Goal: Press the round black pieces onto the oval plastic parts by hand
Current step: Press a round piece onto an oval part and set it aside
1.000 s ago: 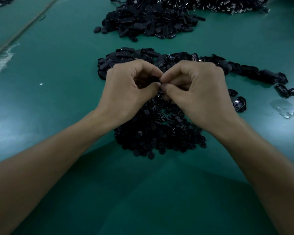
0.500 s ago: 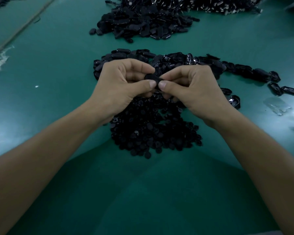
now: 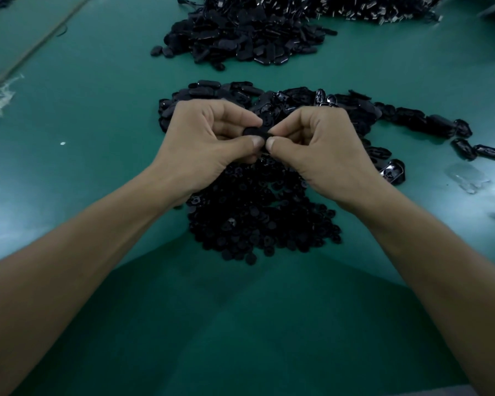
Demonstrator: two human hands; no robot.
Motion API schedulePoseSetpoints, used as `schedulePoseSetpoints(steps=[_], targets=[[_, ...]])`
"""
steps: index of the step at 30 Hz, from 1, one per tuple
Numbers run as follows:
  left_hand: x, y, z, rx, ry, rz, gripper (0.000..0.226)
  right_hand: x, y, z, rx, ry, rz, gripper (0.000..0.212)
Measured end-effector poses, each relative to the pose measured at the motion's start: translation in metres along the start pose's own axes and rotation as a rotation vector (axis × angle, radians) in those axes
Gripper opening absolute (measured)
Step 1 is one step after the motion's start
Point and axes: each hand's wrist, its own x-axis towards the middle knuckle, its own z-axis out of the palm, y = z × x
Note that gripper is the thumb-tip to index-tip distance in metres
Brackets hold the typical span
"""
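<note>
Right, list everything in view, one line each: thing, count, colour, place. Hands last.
table: one, green, under everything.
round pieces: one heap, black, nearest, centre.
oval parts: one heap, black, mid-table, trailing right.
far heap: one, black oval parts, top centre.
farthest heap: one, black with metal glints, top right.
clear pieces: about two, transparent, right edge.
white speck: one, left side.
held part: one, black, centre, pinched from both sides.
left hand: one, pinches the held part.
right hand: one, pinches the held part.
</note>
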Motion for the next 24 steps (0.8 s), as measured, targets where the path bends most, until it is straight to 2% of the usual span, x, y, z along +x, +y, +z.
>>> schedulePoseSetpoints(steps=[10, 12, 14, 17, 20, 22, 24], targets=[[0.002, -0.002, -0.007, 0.064, -0.030, 0.041, 0.019, -0.002, -0.005, 0.000, 0.057, -0.051, -0.002, 0.005], [0.005, -0.003, -0.010, 0.072, 0.005, 0.040, 0.019, 0.003, -0.003, -0.006, 0.047, -0.030, -0.011, 0.006], [0.011, -0.007, -0.018, 0.057, 0.124, 0.004, 0.018, 0.012, 0.004, -0.017, -0.093, 0.093, -0.039, 0.013], [0.021, -0.017, -0.036, -0.016, 0.325, -0.059, 0.015, 0.020, 0.021, -0.039, -0.481, 0.212, -0.025, 0.027], [0.028, -0.032, -0.048, 0.016, 0.430, -0.070, 0.018, 0.022, 0.037, -0.052, -0.660, 0.113, 0.029, 0.030], [0.030, -0.042, -0.052, 0.084, 0.448, -0.067, 0.020, 0.022, 0.038, -0.051, -0.677, 0.058, 0.065, 0.032], [0.030, -0.050, -0.055, 0.148, 0.462, -0.072, 0.025, 0.023, 0.036, -0.049, -0.680, 0.075, 0.080, 0.032]])
